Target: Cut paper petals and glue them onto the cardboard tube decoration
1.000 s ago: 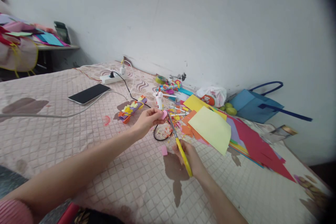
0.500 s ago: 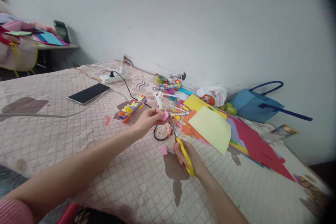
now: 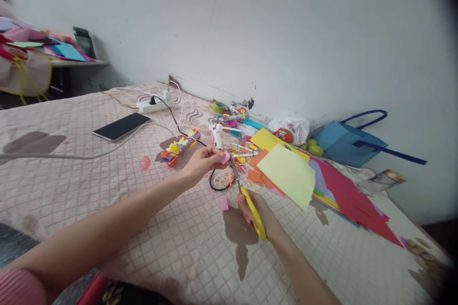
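On the grid-patterned cloth (image 3: 161, 252): we are looking forward and down across a spread of coloured craft things.
Left hand (image 3: 201, 164): our thumb and fingertips are pinching a small pink paper piece (image 3: 225, 157), holding it near the middle of the view.
Right hand (image 3: 263, 214): our fingers are gripping yellow-handled scissors (image 3: 255, 211); the blades are pointing away from us.
Scissor tips: they are sitting just beside the pink paper piece; whether they are touching it, we cannot tell.
Pink outline: compared with a second ago, we are seeing a rounder edge on the pinched piece, and the scissor handles are resting slightly farther right.
Pink square (image 3: 223, 204): it is lying on the cloth, nearer us than the left hand, just as it was.
Glue gun (image 3: 217, 137): it is standing, white, just beyond the left fingers.
Purple roll (image 3: 182, 146): it is lying left of the glue gun, wearing yellow flowers.
Pale-yellow sheet (image 3: 288, 176): it is resting to the right, unmoved, near a red sheet (image 3: 343, 190).
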`<state>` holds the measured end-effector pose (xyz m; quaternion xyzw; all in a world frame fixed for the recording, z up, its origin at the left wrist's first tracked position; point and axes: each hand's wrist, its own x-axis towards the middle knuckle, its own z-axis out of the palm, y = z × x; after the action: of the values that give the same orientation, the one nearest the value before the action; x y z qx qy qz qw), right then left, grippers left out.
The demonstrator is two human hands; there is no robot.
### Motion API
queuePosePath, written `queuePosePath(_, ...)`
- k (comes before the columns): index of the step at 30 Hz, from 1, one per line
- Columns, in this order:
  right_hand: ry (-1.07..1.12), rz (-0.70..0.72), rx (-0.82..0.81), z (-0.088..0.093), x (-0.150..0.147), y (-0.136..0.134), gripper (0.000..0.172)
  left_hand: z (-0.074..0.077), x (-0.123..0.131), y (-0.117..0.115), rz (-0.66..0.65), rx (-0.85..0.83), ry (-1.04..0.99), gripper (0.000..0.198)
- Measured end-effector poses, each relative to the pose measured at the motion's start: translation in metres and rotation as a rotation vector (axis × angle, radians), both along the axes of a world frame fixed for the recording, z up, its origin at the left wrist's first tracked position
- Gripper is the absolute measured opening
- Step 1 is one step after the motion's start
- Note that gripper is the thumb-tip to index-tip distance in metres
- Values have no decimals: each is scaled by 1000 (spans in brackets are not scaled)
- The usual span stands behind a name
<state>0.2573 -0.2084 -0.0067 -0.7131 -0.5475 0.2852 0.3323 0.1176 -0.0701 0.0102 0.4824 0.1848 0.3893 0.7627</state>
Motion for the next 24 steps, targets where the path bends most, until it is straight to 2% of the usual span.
queuePosePath(8, 24, -11, -18, 3, -1, -1, 39, -2, 0, 1, -11, 14, -1, 22)
queuePosePath(16, 120, -50, 10, -10, 5, 1, 42, -5, 0, 3, -16, 28, 20, 23)
queuePosePath(19, 227, -92, 41, -10, 6, 2, 43, -6, 1, -1, -67, 35, 109, 23)
queuePosePath(24, 408, -134, 217, 0, 3, 2, 30, -8, 4, -19, -204, 111, 266, 23)
